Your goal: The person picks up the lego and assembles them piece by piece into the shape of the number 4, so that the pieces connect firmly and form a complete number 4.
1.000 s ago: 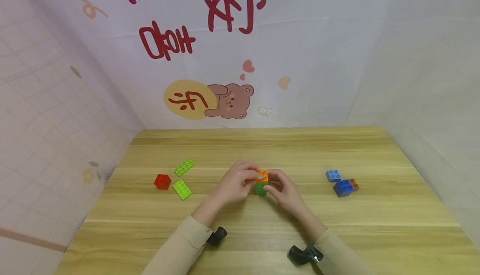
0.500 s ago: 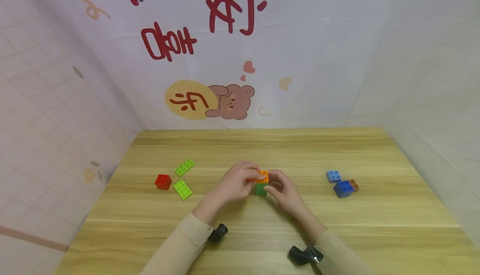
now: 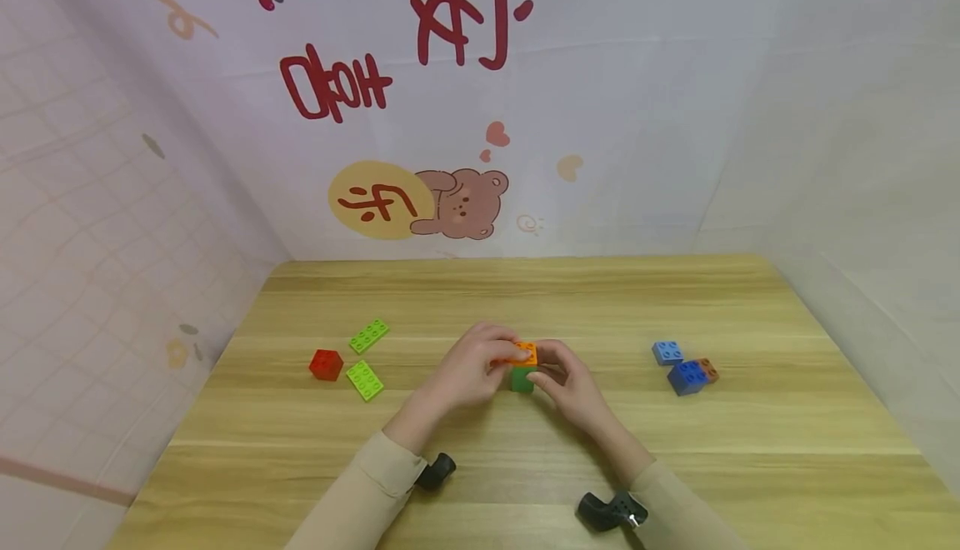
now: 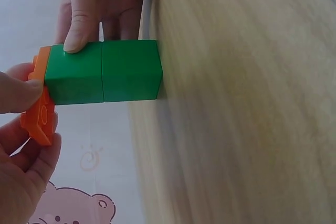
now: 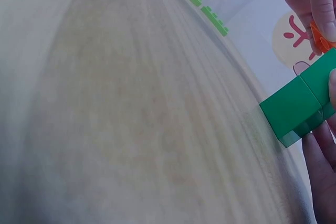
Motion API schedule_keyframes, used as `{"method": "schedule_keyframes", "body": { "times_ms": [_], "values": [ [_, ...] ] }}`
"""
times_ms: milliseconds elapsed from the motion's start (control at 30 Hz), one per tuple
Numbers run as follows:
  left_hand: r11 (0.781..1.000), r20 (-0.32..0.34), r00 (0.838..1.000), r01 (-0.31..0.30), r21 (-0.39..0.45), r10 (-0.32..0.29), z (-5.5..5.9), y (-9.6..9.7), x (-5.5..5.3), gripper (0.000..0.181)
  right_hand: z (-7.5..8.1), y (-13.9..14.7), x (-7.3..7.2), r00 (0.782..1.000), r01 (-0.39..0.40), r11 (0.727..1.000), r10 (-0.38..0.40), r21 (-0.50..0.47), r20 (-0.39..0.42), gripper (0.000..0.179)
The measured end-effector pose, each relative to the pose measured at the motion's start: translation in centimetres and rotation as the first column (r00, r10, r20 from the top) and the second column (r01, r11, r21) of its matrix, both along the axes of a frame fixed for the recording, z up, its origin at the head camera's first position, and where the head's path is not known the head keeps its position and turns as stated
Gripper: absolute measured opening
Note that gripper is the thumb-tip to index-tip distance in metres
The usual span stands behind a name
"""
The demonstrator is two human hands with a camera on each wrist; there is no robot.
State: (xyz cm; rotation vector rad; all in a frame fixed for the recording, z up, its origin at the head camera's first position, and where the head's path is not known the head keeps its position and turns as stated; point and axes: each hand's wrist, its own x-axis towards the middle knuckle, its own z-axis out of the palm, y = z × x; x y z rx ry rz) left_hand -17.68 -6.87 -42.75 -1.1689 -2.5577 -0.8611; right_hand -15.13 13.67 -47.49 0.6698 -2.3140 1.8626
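Currently at the joining stage, by judgement: seating an orange brick (image 3: pixel 528 352) on top of an upper green brick (image 4: pixel 73 80), stacked in turn on a lower green brick (image 4: pixel 131 72). Located near the middle of the table (image 3: pixel 525 467), upright, between both hands; contact of base with table not certain.

Left hand (image 3: pixel 471 368): closed to a pinch, with thumb and fingers on the orange brick, at the end overhanging the green. Right hand (image 3: pixel 576 390): part-closed around the upper green brick, with thumb on the near face and fingers behind, partly hidden.

Next move, as judged: brace the green bricks with the right hand, align the studs, then press straight down. Check for a gap under the orange brick; full seating not possible to confirm from these views. Avoid loading the overhang alone, for risk of levering the joint loose.

Markings: no brand or label legible on any brick. On the wall cloth (image 3: pixel 637 133), note large red characters (image 3: pixel 499 17), apparently Chinese, printed sideways. Possibly read 乐 in the yellow disc (image 3: pixel 382 227) beside the bear (image 3: pixel 467 210); treat the remainder as unread.
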Motion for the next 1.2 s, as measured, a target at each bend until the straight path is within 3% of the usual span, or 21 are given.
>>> {"method": "schedule_keyframes", "body": {
  "times_ms": [333,567,633,833,1000,1200],
  "values": [
    [0.999,-0.018,1.000,0.006,0.032,-0.005,-0.2,0.1,0.1,0.024,0.0,0.0,0.1,1.000,0.012,1.000,-0.012,0.001,0.000,0.033],
    [0.999,0.038,0.999,0.002,0.054,-0.004,-0.2,-0.1,0.3,0.025,0.2,-0.1,0.1,1.000,0.007,1.000,-0.007,0.004,-0.003,0.033],
    [0.997,0.083,0.997,0.000,0.074,-0.006,-0.2,-0.3,0.2,0.027,0.3,-0.1,0.1,1.000,0.002,1.000,-0.002,0.001,-0.004,0.033],
    [0.974,0.217,0.976,-0.066,0.219,0.018,-0.4,-1.7,0.2,0.035,0.5,-0.1,0.2,1.000,0.005,1.000,-0.005,0.002,-0.001,0.034],
    [0.958,0.242,0.969,-0.108,0.265,0.042,-0.7,-2.9,0.2,0.034,0.4,-0.1,0.2,0.999,0.022,1.000,-0.022,-0.001,0.024,0.034],
    [0.959,0.223,0.972,-0.128,0.251,0.072,-1.5,-4.7,0.3,0.034,0.5,-0.1,0.2,0.999,0.030,1.000,-0.030,0.004,0.032,0.034]
  ]
}}
